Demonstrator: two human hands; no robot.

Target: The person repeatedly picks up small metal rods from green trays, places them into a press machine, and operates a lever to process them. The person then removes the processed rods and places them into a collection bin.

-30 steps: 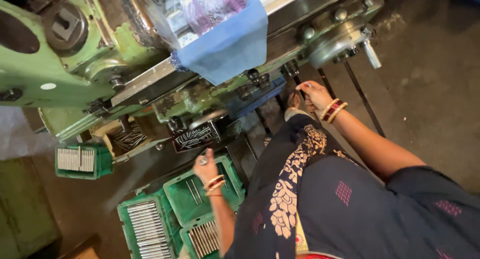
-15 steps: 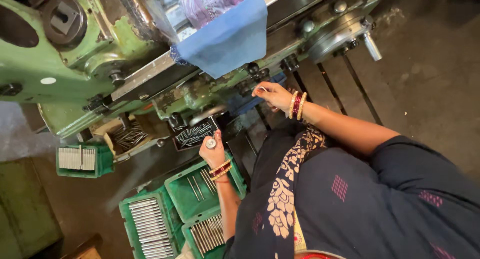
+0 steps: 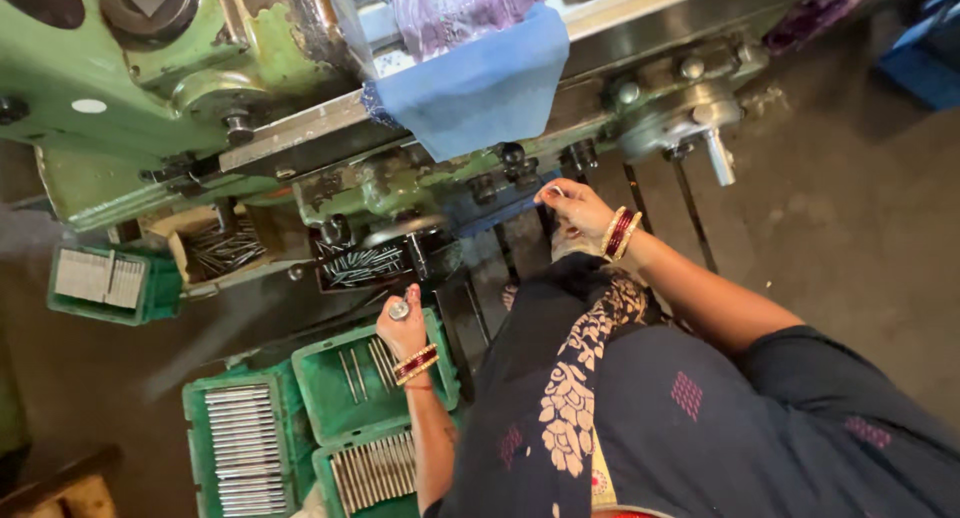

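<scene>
My left hand (image 3: 401, 323) is closed around a small round metal piece, held above a green crate (image 3: 335, 363) that holds a few metal rods. My right hand (image 3: 574, 208) reaches up to the underside of the green machine (image 3: 130, 88), fingers pinched at a dark knob area near the blue cloth (image 3: 480, 88); whether it grips anything I cannot tell. Both wrists wear red and gold bangles. A dark tray of loose rods (image 3: 362, 263) sits just under the machine, ahead of my left hand.
Two more green crates filled with rows of rods (image 3: 240, 448) (image 3: 372, 470) lie on the floor at lower left. Another green crate (image 3: 100, 283) and a box of rods (image 3: 222, 246) sit left. A machine handle (image 3: 718, 156) sticks out right. Blue bin (image 3: 925, 53) far right.
My left hand rose from the crate toward the machine holding a metal piece. My right hand moved left, from the rails to the machine's underside.
</scene>
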